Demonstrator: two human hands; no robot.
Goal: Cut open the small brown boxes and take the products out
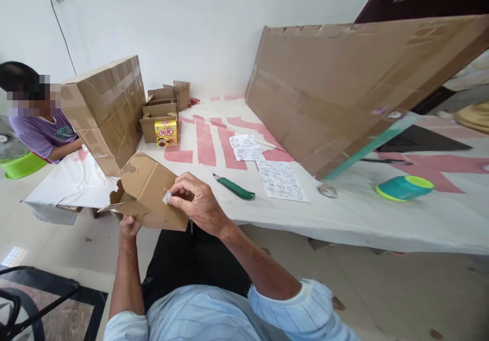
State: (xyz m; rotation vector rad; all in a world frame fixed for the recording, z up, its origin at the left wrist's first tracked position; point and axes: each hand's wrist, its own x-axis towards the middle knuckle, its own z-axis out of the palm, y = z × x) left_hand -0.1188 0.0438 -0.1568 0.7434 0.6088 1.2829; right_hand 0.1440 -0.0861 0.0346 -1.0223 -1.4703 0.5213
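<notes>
My left hand (129, 226) grips the underside of a small brown cardboard box (151, 191) held over my lap, its flaps open at the left. My right hand (194, 202) rests on the box's top face, thumb and forefinger pinched on a small white sticker (167, 197) against the cardboard. On the table beyond lie a green-handled utility knife (235, 187) and two white sheets of stickers (281, 179).
A white and pink cloth-covered table (344, 214) carries a large taped carton (107, 107), several small open boxes (160, 109), a yellow snack box (166, 133), a big cardboard sheet (344, 86) leaning on the wall, and a teal bowl (404, 187). A person in purple (46, 132) sits at far left.
</notes>
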